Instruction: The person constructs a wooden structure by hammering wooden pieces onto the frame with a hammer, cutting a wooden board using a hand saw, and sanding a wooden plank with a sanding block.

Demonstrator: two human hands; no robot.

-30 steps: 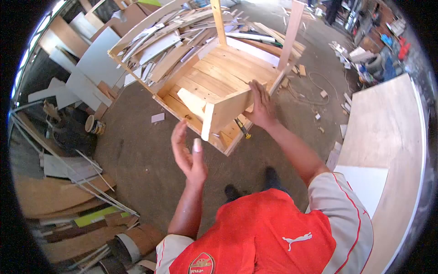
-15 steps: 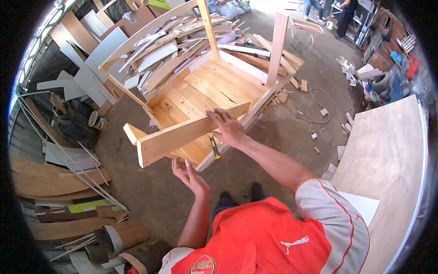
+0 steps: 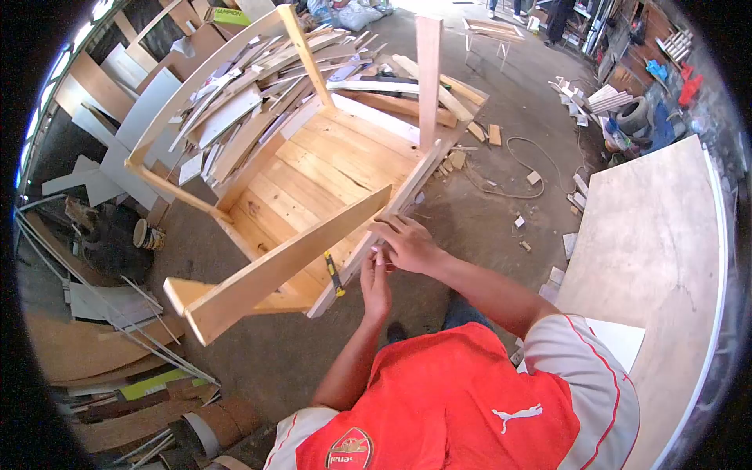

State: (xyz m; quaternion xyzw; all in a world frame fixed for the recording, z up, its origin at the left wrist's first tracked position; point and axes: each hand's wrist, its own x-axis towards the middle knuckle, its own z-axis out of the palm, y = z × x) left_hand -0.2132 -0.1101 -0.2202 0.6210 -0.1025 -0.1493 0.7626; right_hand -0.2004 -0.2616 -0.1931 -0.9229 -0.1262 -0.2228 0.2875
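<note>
A wooden table frame (image 3: 313,184) lies with its plank panel low and its legs up. A board (image 3: 290,254) stands on edge across its near side, joined to another piece at its left end. By the frame's right rim (image 3: 348,270), my right hand (image 3: 411,247) has its fingers bent at the board's near end. My left hand (image 3: 376,290) is just below it, fingertips raised and pressed together near the right fingers. Whatever lies between the fingertips is too small or hidden. A yellow-and-black handled tool (image 3: 334,274) rests on the frame's near corner, left of my hands.
A heap of scrap wood (image 3: 258,102) lies behind the frame. A large plywood sheet (image 3: 642,235) leans at the right. A cord (image 3: 540,153) and offcuts (image 3: 457,159) lie on the floor. Boards stack at the left; people's legs (image 3: 505,8) show far back.
My right hand has left the top of the board and come down to the rim. My left hand has moved right to meet it. The view has shifted, so the frame appears further left.
</note>
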